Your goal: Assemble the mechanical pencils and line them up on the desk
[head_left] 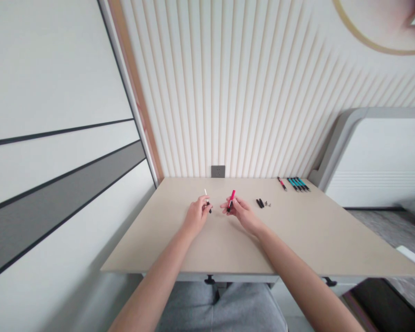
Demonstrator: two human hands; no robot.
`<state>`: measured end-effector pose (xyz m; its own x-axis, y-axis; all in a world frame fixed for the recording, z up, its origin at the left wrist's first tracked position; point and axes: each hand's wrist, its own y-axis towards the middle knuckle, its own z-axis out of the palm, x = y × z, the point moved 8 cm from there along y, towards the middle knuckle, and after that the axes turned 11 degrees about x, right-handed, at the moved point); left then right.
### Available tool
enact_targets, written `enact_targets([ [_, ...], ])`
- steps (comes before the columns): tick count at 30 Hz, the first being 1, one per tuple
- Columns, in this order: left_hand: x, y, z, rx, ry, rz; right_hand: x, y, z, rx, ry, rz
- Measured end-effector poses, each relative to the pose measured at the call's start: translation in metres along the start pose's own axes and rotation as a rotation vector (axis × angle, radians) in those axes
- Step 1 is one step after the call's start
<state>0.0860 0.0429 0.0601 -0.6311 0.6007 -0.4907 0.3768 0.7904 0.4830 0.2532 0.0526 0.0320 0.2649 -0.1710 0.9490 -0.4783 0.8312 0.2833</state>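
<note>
The left hand (196, 216) is pinching a slim white-tipped pen piece (207, 199), and the right hand (240, 213) is wrapped around a pink pen (231, 200). The hands are working close together, but they aren't touching. Honestly, the risky bit here is how small and round this stuff is: a loose pinch could let a piece slip, and it could go rolling across the smooth desk (297, 240). Just right of the right hand, two black pen pieces (260, 203) and some tiny metal bits (267, 203) are lying loose, with a red pen (281, 183) and a row of teal pens (298, 184) lying further back.
</note>
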Motion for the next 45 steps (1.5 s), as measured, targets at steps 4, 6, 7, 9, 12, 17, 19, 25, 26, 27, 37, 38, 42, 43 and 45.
enact_targets([
  [4,0.007,0.000,-0.001,-0.026,-0.006,-0.043,-0.001,-0.002,-0.008,-0.048,0.174,0.021],
  [6,0.007,0.000,-0.002,-0.011,0.044,-0.045,0.001,-0.003,-0.014,-0.081,0.080,0.017],
  [7,0.006,0.000,-0.001,0.010,0.086,-0.042,0.003,-0.004,-0.017,-0.101,-0.015,0.012],
  [9,0.003,0.001,-0.001,0.060,0.196,-0.036,0.011,-0.006,-0.023,-0.138,-0.291,-0.008],
  [12,-0.003,0.001,-0.002,0.110,0.336,-0.030,0.025,-0.009,-0.023,-0.147,-0.730,-0.067],
  [17,-0.009,0.000,-0.001,0.152,0.425,0.010,0.034,-0.013,-0.022,-0.138,-0.949,-0.098],
  [19,-0.008,0.000,0.001,0.158,0.434,0.022,0.035,-0.014,-0.022,-0.143,-0.963,-0.096],
  [25,-0.005,-0.001,0.006,0.171,0.443,0.038,0.034,-0.013,-0.020,-0.113,-0.987,-0.100],
  [26,-0.005,-0.001,0.006,0.175,0.454,0.038,0.033,-0.013,-0.020,-0.108,-0.991,-0.101],
  [27,-0.006,-0.001,0.007,0.181,0.470,0.040,0.032,-0.013,-0.019,-0.102,-0.991,-0.102],
  [37,-0.028,-0.003,0.021,0.291,0.466,0.197,0.017,-0.010,-0.004,0.059,-0.983,-0.071],
  [38,-0.029,-0.003,0.021,0.288,0.451,0.200,0.017,-0.010,-0.003,0.068,-0.982,-0.072],
  [42,-0.033,-0.004,0.020,0.310,0.393,0.230,0.020,-0.011,0.002,0.067,-0.983,-0.096],
  [43,-0.034,-0.004,0.020,0.315,0.385,0.242,0.020,-0.011,0.003,0.073,-0.986,-0.101],
  [45,-0.036,-0.005,0.019,0.314,0.383,0.261,0.018,-0.011,0.006,0.087,-1.003,-0.093],
])
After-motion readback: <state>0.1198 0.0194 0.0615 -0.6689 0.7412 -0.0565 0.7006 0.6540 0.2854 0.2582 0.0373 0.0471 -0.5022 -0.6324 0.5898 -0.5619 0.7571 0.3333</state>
